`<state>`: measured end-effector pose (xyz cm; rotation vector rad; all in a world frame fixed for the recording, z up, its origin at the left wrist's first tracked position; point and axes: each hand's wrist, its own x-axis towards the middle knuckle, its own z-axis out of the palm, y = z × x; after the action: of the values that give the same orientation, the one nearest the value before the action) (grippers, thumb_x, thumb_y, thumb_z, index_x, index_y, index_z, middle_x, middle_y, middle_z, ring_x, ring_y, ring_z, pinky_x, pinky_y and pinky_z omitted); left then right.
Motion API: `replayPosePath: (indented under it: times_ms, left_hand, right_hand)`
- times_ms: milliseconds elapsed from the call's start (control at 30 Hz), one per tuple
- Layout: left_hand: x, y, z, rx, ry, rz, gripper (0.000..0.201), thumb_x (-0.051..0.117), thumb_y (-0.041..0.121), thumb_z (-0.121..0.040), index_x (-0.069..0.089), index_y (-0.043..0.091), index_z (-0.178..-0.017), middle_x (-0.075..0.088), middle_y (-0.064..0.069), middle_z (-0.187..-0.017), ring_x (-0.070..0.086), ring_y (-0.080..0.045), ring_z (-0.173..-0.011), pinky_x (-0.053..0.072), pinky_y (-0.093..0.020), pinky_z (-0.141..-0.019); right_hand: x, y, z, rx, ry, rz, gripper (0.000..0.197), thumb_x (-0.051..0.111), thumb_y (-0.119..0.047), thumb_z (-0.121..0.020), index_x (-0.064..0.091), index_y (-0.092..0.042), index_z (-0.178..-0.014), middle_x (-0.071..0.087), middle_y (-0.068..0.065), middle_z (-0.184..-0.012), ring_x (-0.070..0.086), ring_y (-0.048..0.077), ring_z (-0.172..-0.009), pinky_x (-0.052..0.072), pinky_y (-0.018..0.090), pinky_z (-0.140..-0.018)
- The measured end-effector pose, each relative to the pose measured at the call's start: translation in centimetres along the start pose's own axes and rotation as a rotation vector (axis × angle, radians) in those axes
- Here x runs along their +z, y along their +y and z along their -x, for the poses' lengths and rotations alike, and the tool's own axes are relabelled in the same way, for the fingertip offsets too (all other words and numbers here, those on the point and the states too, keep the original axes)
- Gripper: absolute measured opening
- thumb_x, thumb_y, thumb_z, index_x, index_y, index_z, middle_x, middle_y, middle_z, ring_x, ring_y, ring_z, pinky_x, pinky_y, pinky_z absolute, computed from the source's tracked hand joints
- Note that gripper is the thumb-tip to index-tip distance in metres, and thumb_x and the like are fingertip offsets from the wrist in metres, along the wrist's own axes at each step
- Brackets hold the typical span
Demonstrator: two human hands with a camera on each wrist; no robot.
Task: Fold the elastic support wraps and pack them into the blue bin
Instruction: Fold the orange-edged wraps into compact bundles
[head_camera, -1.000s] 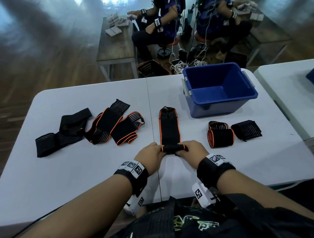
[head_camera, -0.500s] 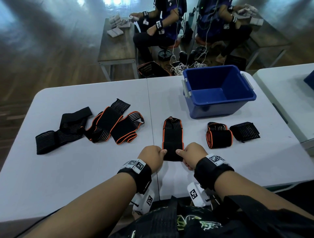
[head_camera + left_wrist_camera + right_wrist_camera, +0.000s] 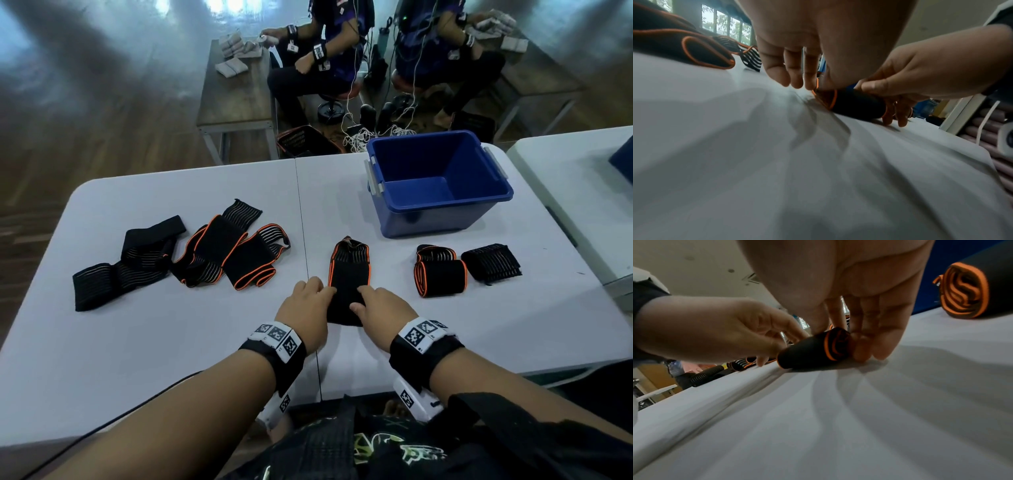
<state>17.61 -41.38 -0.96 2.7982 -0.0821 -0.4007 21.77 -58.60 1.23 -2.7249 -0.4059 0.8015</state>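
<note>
Both hands held the wrap's (image 3: 348, 274) rolled near end: left hand (image 3: 305, 310) fingers (image 3: 795, 71) curled at its left edge, right hand (image 3: 380, 311) fingers (image 3: 869, 331) curled at its right. The wrap's long axis ran straight away from the fingertips toward the bin (image 3: 442, 219). Bare table (image 3: 171, 342) lay on either side.

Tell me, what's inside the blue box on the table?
Nothing that shows: the blue bin has a bare blue floor. Its near wall hides a strip of the floor. Two rolled wraps wait beside it on the table.
</note>
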Motion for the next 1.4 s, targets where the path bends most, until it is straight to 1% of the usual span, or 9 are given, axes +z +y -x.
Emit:
replayPosePath:
  times_ms: [100,333,400,533,800,1000,1100,1233,1400]
  left_hand:
    - [0.4,-0.4,0.5,-0.023,-0.021,0.04,0.077,0.059,0.011,-0.077,0.035,0.028,-0.148,0.042,-0.002,-0.128,0.041,-0.024,-0.113,0.05,-0.039,-0.091]
    - [-0.2,-1.5,-0.3,-0.072,-0.006,0.19,0.05,0.054,0.035,-0.096,0.044,0.04,-0.145,0.048,-0.002,-0.117,0.042,-0.024,-0.113,0.046,-0.042,-0.096]
    - [-0.4,-1.6,-0.5,-0.078,-0.019,0.23,0.044,0.051,0.035,-0.098,0.048,0.039,-0.142,0.051,-0.003,-0.115,0.042,-0.024,-0.112,0.045,-0.043,-0.097]
    - [-0.4,-1.1,-0.5,-0.095,-0.027,0.326,0.027,0.041,0.034,-0.103,0.062,0.024,-0.119,0.057,-0.009,-0.105,0.052,-0.029,-0.104,0.046,-0.042,-0.09]
    - [0.4,-0.1,-0.4,-0.185,-0.061,0.329,0.048,0.04,0.042,-0.104,0.052,0.019,-0.064,0.059,-0.004,-0.071,0.058,-0.026,-0.074,0.041,-0.033,-0.066]
    - [-0.1,0.4,-0.1,-0.243,-0.062,0.312,0.036,0.051,0.044,-0.099,0.058,0.02,-0.073,0.064,0.0,-0.076,0.061,-0.021,-0.079,0.043,-0.03,-0.068]
    - [-0.2,0.3,0.3,-0.294,0.029,0.475,0.02,0.063,0.043,-0.09,0.058,0.024,-0.087,0.069,0.002,-0.086,0.064,-0.016,-0.085,0.048,-0.03,-0.07]
    - [-0.6,1.4,0.0,-0.302,0.019,0.491,0.026,0.06,0.038,-0.093,0.058,0.019,-0.075,0.071,-0.003,-0.078,0.067,-0.021,-0.08,0.055,-0.034,-0.076]
    - [-0.8,2.4,-1.2,-0.322,0.022,0.583,0.027,0.058,0.034,-0.093,0.06,0.021,-0.069,0.069,-0.003,-0.07,0.069,-0.026,-0.076,0.059,-0.039,-0.077]
  right_hand:
    - [-0.2,0.7,0.7,-0.055,-0.038,0.035,0.071,0.066,-0.06,-0.08,0.043,-0.022,-0.135,0.055,0.005,-0.115,0.059,0.025,-0.102,0.053,0.039,-0.088]
    - [-0.7,1.4,-0.1,-0.045,-0.011,-0.166,0.062,0.066,-0.043,-0.089,0.046,-0.022,-0.144,0.062,0.004,-0.126,0.06,0.023,-0.113,0.047,0.031,-0.092]
    - [-0.8,1.9,-0.1,-0.038,-0.024,-0.272,0.048,0.064,-0.042,-0.091,0.054,-0.024,-0.134,0.066,0.0,-0.116,0.062,0.02,-0.105,0.049,0.03,-0.087]
    - [-0.8,1.9,0.1,0.066,-0.159,-0.697,0.024,0.055,-0.037,-0.099,0.06,-0.016,-0.109,0.063,0.005,-0.083,0.054,0.018,-0.069,0.045,0.031,-0.058]
    - [-0.4,1.5,0.6,0.364,-0.187,-0.883,0.062,0.049,-0.058,-0.097,0.056,0.003,-0.105,0.066,0.025,-0.072,0.057,0.029,-0.059,0.042,0.026,-0.051]
    - [0.8,2.1,0.8,0.423,-0.06,-0.875,0.071,0.056,-0.069,-0.086,0.056,0.002,-0.09,0.061,0.02,-0.059,0.058,0.029,-0.048,0.043,0.026,-0.045]
    - [0.4,2.5,1.1,0.357,-0.004,-0.863,0.056,0.063,-0.06,-0.086,0.053,-0.006,-0.076,0.064,0.023,-0.059,0.06,0.031,-0.049,0.05,0.037,-0.049]
    - [-0.5,2.6,1.7,0.298,0.104,-0.894,0.027,0.07,-0.026,-0.091,0.05,-0.01,-0.082,0.067,0.027,-0.067,0.064,0.034,-0.056,0.059,0.05,-0.062]
    - [-1.4,3.5,2.6,0.264,0.216,-0.985,0.011,0.067,0.001,-0.088,0.061,-0.006,-0.084,0.064,0.019,-0.075,0.068,0.035,-0.067,0.062,0.051,-0.075]
